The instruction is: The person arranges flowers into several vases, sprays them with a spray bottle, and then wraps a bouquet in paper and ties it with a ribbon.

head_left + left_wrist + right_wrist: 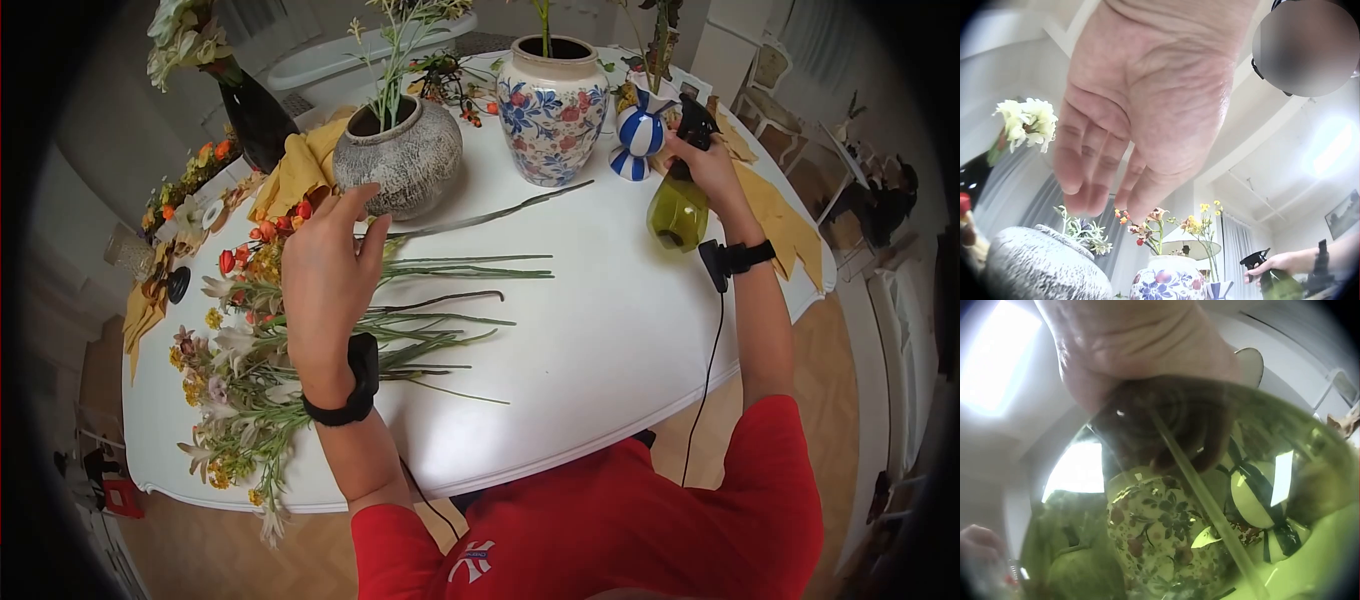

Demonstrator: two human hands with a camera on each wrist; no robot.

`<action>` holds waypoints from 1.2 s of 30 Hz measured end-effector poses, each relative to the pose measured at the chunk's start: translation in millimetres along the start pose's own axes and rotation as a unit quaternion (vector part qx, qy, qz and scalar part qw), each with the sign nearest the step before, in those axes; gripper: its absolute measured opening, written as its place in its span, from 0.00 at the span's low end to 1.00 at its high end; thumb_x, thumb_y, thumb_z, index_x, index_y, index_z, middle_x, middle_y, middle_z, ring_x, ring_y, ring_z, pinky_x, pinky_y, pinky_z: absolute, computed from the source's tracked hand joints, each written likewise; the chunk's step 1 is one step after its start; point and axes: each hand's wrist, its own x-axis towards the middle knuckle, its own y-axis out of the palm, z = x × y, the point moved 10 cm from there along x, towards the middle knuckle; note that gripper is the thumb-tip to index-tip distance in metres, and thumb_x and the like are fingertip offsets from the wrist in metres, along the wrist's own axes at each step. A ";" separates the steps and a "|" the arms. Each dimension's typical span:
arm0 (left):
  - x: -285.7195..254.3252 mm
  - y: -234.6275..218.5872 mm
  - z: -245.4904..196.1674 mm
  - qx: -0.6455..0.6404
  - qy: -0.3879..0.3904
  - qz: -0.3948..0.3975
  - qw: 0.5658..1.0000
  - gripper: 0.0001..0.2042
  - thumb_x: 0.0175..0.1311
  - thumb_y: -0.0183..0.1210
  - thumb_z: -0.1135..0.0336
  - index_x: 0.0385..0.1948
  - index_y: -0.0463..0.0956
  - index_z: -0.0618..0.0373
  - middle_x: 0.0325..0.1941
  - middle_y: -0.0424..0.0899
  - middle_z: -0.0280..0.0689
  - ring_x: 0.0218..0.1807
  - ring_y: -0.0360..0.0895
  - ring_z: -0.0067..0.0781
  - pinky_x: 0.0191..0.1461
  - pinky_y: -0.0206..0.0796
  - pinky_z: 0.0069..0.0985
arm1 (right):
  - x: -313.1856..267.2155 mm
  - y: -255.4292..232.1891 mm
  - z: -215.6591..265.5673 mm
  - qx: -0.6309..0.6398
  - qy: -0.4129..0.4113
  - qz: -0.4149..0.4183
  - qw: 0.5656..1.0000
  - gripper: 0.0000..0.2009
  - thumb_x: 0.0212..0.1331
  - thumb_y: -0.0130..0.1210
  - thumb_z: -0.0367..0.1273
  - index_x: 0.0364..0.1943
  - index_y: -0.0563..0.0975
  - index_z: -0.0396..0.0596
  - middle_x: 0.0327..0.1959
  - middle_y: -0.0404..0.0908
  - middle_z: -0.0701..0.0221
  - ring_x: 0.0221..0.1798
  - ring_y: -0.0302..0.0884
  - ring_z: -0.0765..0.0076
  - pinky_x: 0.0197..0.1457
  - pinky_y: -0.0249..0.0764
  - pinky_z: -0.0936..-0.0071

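Our right hand point(712, 172) gripped the translucent green plastic spray bottle with a black trigger head point(680, 212), roughly upright, just right of the blue-and-white striped vase point(640, 132). The loose spread of long-stemmed cream, yellow and orange flowers point(238, 345) lay well to its left, stem ends pointing rightward. Our left hand point(325, 275), relaxed and holding nothing, was nearer them. Bare glossy white tabletop point(620, 310) separated stems from bottle, its front edge near our body.

A red shirt point(600, 520) bears a white, apparently lettered logo point(472, 562); 2 black wrist straps point(752, 257) carry thin cables point(721, 310).
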 end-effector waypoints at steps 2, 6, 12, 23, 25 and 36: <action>0.4 0.8 0.4 0.000 0.000 0.002 1.000 0.15 0.65 0.67 0.67 0.53 0.83 0.56 0.37 0.88 0.42 0.33 0.86 0.35 0.40 0.77 0.30 | -3.2 -2.8 -5.7 -0.010 0.002 -0.009 1.000 0.15 0.64 0.68 0.34 0.48 0.77 0.43 0.33 0.82 0.72 0.31 0.81 0.75 0.38 0.78 0.73; 0.6 1.1 1.2 0.004 -0.002 0.002 1.000 0.15 0.65 0.66 0.67 0.53 0.83 0.56 0.37 0.87 0.42 0.32 0.86 0.35 0.39 0.77 0.30 | -10.3 -7.2 -15.5 -0.026 0.002 -0.020 0.999 0.14 0.64 0.68 0.34 0.48 0.77 0.45 0.34 0.82 0.72 0.31 0.81 0.75 0.37 0.78 0.75; -0.5 1.4 8.2 0.012 0.012 -0.010 1.000 0.15 0.65 0.66 0.66 0.53 0.82 0.56 0.36 0.87 0.41 0.32 0.86 0.36 0.39 0.76 0.31 | -17.1 -38.2 -22.8 -0.027 -0.112 -0.050 0.992 0.16 0.68 0.64 0.33 0.56 0.78 0.43 0.45 0.83 0.74 0.38 0.81 0.78 0.45 0.77 0.77; -1.1 -0.5 24.9 0.036 -0.002 -0.012 0.999 0.15 0.65 0.66 0.66 0.53 0.83 0.57 0.34 0.87 0.41 0.31 0.88 0.36 0.36 0.75 0.31 | -23.0 -92.9 -51.2 -0.083 -0.148 -0.100 0.980 0.22 0.70 0.63 0.34 0.64 0.74 0.42 0.59 0.80 0.71 0.50 0.83 0.74 0.57 0.75 0.76; -0.1 3.5 25.1 0.040 -0.010 0.002 0.999 0.15 0.65 0.66 0.66 0.53 0.83 0.57 0.34 0.88 0.40 0.32 0.88 0.35 0.37 0.76 0.30 | -22.9 -93.8 -56.1 -0.093 -0.154 -0.102 0.978 0.22 0.70 0.63 0.34 0.64 0.74 0.42 0.59 0.80 0.71 0.50 0.83 0.73 0.57 0.75 0.76; -11.7 23.4 31.8 0.053 0.004 0.087 0.995 0.16 0.64 0.67 0.65 0.52 0.84 0.58 0.36 0.89 0.41 0.37 0.89 0.43 0.42 0.77 0.35 | -9.5 -108.8 -78.2 -0.159 -0.113 -0.094 0.976 0.23 0.64 0.68 0.39 0.58 0.80 0.39 0.54 0.84 0.70 0.54 0.78 0.77 0.61 0.69 0.80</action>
